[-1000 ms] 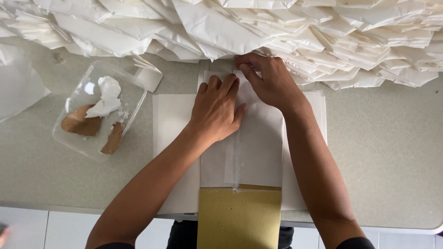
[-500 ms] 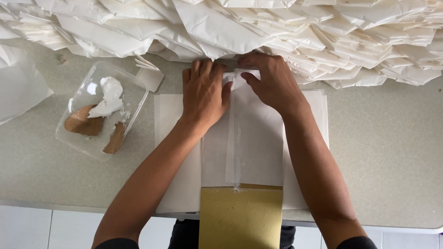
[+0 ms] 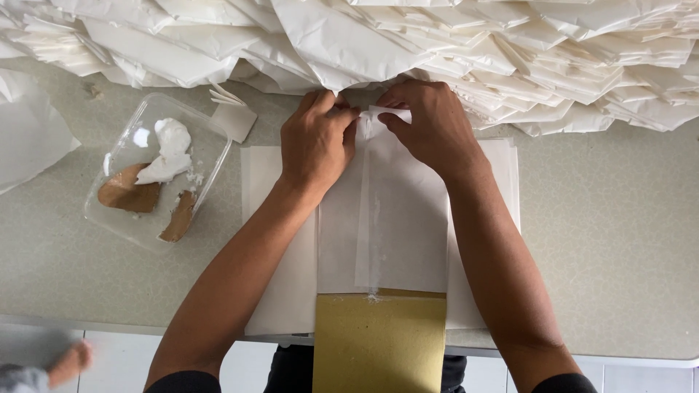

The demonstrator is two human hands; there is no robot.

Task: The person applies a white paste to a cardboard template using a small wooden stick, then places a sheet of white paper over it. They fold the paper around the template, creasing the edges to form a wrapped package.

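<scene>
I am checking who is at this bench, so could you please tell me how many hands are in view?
3. The left hand and right hand pinch the top of the folded white paper. Another person's blurred hand is at the bottom left corner. Others may be out of frame.

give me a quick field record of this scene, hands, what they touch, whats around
left hand: pinching the top edge of the folded white paper sheet
right hand: folding the same edge over, fingertips on a small flap
under the sheet: flat gold-brown card template, sticking out toward the person
stack below: wider white paper sheets on the grey-green speckled table
left side: clear plastic tub with white paste and brown pieces
far edge: large heap of folded white paper bags
</scene>
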